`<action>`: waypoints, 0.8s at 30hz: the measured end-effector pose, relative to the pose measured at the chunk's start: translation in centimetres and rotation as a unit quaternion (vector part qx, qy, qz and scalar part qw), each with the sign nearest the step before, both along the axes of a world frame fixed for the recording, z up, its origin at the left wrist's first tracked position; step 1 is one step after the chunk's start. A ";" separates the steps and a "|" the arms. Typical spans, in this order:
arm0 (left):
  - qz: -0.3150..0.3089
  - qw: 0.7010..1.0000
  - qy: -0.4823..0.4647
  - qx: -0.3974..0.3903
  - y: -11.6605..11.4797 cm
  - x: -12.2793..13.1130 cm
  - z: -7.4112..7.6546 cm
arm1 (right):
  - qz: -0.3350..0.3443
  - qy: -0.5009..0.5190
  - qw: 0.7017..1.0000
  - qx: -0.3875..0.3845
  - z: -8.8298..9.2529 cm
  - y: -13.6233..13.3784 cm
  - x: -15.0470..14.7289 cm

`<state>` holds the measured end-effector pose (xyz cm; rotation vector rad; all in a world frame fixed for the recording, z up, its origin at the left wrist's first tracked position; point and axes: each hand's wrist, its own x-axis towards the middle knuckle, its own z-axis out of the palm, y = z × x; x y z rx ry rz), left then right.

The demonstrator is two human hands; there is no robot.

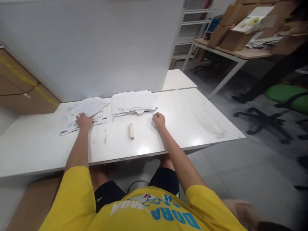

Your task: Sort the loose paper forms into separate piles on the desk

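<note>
"What's on the white table (183,122)?"

"A loose, fanned pile of papers (95,104) on the person's left, then a neater stack of papers (138,101) beside it, both near the upright panel (96,48)."

"And the hands?"

"The left hand (84,121) lies on the loose pile, fingers spread. The right hand (159,120) is near the stack's right end, fingers curled; whether it pinches anything, I can't tell."

"Anything smaller?"

"A pale block (132,131), between the hands, touched by neither."
</note>
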<state>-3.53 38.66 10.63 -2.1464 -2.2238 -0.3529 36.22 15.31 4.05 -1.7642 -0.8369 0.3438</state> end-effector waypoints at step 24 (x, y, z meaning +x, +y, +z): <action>0.034 0.980 -0.196 0.026 -22.8 -1.7 -4.1 | 0.096 -0.041 0.994 0.043 1.4 -2.7 -1.1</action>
